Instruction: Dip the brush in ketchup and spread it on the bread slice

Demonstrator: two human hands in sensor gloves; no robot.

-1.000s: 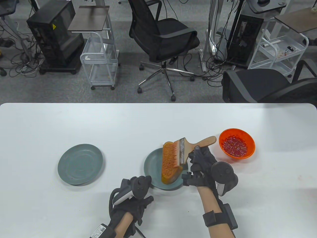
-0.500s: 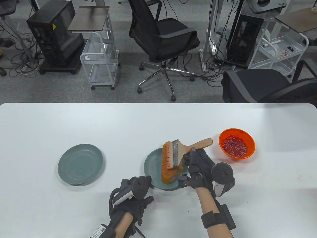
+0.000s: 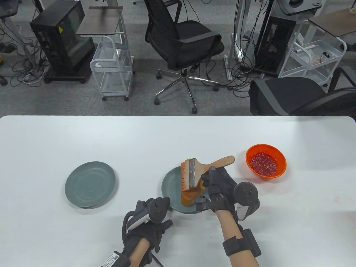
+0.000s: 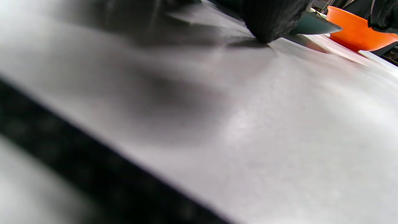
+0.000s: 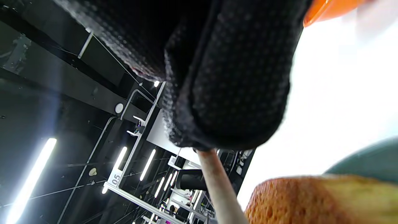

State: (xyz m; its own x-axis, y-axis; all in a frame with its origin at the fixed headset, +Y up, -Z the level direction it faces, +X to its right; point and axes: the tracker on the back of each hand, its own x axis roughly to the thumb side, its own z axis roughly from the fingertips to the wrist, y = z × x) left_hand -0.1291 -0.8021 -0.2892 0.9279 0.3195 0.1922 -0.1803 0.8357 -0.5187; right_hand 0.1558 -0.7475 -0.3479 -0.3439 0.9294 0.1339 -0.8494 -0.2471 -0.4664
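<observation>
My right hand (image 3: pixel 215 185) grips the wooden handle of a wide flat brush (image 3: pixel 194 173). The bristles lie on a ketchup-coated bread slice (image 3: pixel 188 198) that lies on a grey-green plate (image 3: pixel 170 189). The brush covers most of the slice. The bread also shows in the right wrist view (image 5: pixel 311 202). The orange ketchup bowl (image 3: pixel 266 163) stands to the right of the plate; it also shows in the left wrist view (image 4: pixel 357 29). My left hand (image 3: pixel 153 219) rests on the table at the plate's near-left rim, its fingers hidden under the tracker.
A second, bare grey-green plate (image 3: pixel 90 184) sits at the table's left. Office chairs, carts and computer towers stand beyond the table's far edge.
My right hand has drawn the brush leftward across the bread slice, and the handle has moved left with it. The left hand has not moved.
</observation>
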